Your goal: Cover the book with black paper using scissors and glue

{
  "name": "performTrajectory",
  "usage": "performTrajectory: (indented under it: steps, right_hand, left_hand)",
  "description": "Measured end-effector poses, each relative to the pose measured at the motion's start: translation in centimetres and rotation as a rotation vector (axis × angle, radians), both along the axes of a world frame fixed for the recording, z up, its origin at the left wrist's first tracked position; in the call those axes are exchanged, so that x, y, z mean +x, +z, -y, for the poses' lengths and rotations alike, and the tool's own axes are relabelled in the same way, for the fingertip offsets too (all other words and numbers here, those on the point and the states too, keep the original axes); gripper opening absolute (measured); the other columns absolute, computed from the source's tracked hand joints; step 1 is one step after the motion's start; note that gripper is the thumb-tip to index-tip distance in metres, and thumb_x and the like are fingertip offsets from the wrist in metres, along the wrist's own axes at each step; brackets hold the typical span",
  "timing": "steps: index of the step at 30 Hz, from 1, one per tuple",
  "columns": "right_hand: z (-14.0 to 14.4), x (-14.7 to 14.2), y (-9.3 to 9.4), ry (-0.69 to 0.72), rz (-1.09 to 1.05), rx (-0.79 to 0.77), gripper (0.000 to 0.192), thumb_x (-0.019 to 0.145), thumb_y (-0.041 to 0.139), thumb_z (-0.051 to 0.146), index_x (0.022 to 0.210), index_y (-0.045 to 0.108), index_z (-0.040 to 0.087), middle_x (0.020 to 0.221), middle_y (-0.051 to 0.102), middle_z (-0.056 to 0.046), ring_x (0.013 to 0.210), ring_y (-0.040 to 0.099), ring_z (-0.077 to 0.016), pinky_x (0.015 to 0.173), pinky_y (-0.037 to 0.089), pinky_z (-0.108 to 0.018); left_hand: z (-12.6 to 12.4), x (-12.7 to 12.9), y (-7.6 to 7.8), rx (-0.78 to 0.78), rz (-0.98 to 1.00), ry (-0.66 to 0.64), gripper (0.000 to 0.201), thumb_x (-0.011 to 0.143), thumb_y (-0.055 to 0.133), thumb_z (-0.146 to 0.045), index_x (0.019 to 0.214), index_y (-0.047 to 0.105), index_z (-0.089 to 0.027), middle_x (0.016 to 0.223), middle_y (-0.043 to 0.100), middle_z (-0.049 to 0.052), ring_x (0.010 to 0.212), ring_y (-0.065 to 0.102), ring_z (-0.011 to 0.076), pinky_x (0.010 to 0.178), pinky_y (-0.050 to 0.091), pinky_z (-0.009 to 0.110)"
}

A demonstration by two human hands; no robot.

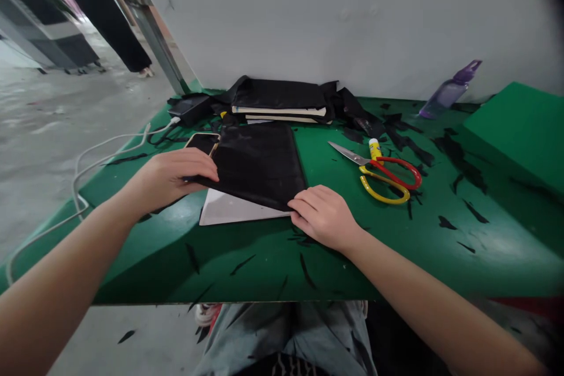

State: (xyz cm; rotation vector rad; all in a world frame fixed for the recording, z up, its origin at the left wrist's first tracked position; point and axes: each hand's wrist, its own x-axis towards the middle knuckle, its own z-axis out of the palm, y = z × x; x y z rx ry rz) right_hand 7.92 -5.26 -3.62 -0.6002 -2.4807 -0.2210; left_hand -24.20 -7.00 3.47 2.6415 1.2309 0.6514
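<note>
Pressing flat with both hands: left hand [174, 175] pinning the left edge of the black cloth [258, 163], right hand [324, 215] holding down its near corner over the white card [229, 210], mid-bench [273, 270] toward the near edge. Risking cloth sliding off the card, or nudging the phone [202, 142] touching its left side. Lying open nearby on the right: scissors [383, 173]. Leaving free room along the near edge.
</note>
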Motion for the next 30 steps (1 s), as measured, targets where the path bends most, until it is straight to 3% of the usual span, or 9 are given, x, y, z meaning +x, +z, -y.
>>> performTrajectory:
  steps: [6,10,14,18,22,26,30]
  right_hand:
    - [0.0,0.2,0.0,-0.03,0.0,-0.056,0.019,0.088,0.047,0.016,0.094,0.065,0.018,0.089,0.068,-0.007,0.082,0.06,-0.0188,0.074,0.047,-0.036]
    - [0.1,0.4,-0.1,-0.064,-0.119,-0.216,0.015,0.086,0.051,0.018,0.095,0.063,0.019,0.091,0.067,-0.006,0.084,0.06,-0.0183,0.073,0.048,-0.034]
    - [0.0,0.4,-0.1,-0.074,-0.185,-0.341,0.014,0.085,0.053,0.019,0.095,0.062,0.021,0.094,0.067,-0.005,0.087,0.061,-0.0177,0.073,0.05,-0.031]
    - [-0.1,0.6,0.1,-0.068,-0.209,-0.402,0.012,0.083,0.058,0.025,0.093,0.061,0.02,0.095,0.066,-0.007,0.088,0.061,-0.0191,0.074,0.05,-0.032]
    - [-0.4,1.0,0.8,-0.053,-0.243,-0.529,0.028,0.079,0.065,0.04,0.098,0.061,0.019,0.098,0.065,-0.008,0.091,0.061,-0.0216,0.081,0.049,-0.038]
    - [-1.0,1.6,1.4,-0.027,-0.37,-0.739,0.03,0.088,0.053,0.044,0.098,0.062,0.018,0.096,0.066,-0.007,0.09,0.062,-0.0179,0.084,0.048,-0.034]
    - [-1.8,2.1,1.3,-0.015,-0.489,-0.846,0.032,0.094,0.04,0.04,0.091,0.064,0.018,0.091,0.066,-0.005,0.089,0.062,-0.0166,0.08,0.047,-0.031]
  left_hand:
    - [-0.2,0.6,0.5,0.075,0.043,0.043,0.007,0.088,0.058,-0.017,0.088,0.064,-0.021,0.092,0.068,0.004,0.096,0.061,0.0177,0.089,0.054,0.04]
    - [-0.4,1.1,0.9,0.119,0.109,0.029,0.006,0.088,0.057,-0.017,0.087,0.063,-0.02,0.093,0.067,0.005,0.097,0.061,0.0181,0.088,0.054,0.04]
    - [-1.6,2.5,2.5,0.052,0.092,0.08,0.011,0.091,0.055,-0.024,0.089,0.063,-0.017,0.097,0.068,0.006,0.098,0.061,0.0165,0.09,0.051,0.035]
    - [-3.5,4.4,4.0,0.03,0.024,0.197,0.028,0.088,0.058,-0.037,0.103,0.064,-0.015,0.107,0.068,0.006,0.098,0.061,0.0176,0.091,0.049,0.033]
    - [-5.1,6.7,5.7,0.078,-0.032,0.169,0.031,0.091,0.052,-0.041,0.106,0.064,-0.016,0.102,0.068,0.001,0.091,0.062,0.0133,0.081,0.047,0.025]
    - [-5.9,8.8,7.7,0.08,-0.151,0.14,0.034,0.093,0.044,-0.041,0.1,0.065,-0.015,0.085,0.065,-0.005,0.075,0.058,0.0077,0.067,0.042,0.019]
    - [-6.9,10.3,8.6,0.063,-0.218,0.157,0.039,0.093,0.041,-0.044,0.101,0.065,-0.015,0.083,0.061,-0.006,0.072,0.055,0.0073,0.065,0.039,0.019]
